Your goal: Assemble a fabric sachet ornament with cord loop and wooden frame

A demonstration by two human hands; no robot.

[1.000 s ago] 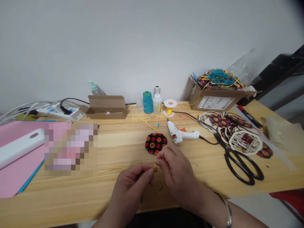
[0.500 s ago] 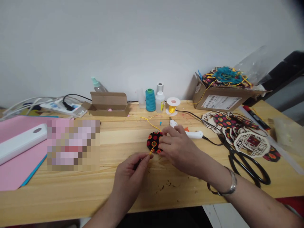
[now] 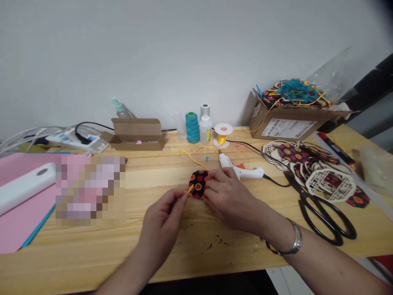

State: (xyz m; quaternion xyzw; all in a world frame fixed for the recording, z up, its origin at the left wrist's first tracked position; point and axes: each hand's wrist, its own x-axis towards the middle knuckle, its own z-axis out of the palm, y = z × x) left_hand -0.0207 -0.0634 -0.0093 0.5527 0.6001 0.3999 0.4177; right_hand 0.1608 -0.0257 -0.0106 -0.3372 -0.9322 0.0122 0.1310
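Observation:
A black fabric piece (image 3: pixel 198 183) with red and orange flower rounds lies on the wooden table (image 3: pixel 147 241) in front of me. My right hand (image 3: pixel 229 194) has its fingers closed on the right edge of this piece and hides that side. Between thumb and forefinger, my left hand (image 3: pixel 168 211) pinches a short yellow cord (image 3: pixel 190 189) at the piece's left edge. From the top of the piece a longer yellow cord (image 3: pixel 195 159) runs out over the table. Just beyond my right hand lies a white glue gun (image 3: pixel 251 172).
Behind stand a teal thread cone (image 3: pixel 192 129), a white bottle (image 3: pixel 205 129), a yellow cord spool (image 3: pixel 223 130) and an open small box (image 3: pixel 138 143). To the right are black scissors (image 3: pixel 325 217), cut-out wooden frames (image 3: pixel 331 184) and a filled carton (image 3: pixel 284 125). Pink sheets (image 3: pixel 18 229) lie left.
My left hand has shifted slightly left with the yellow cord, which now points up and right across the fabric's edge. My right hand stays on the piece. The view has tilted a little.

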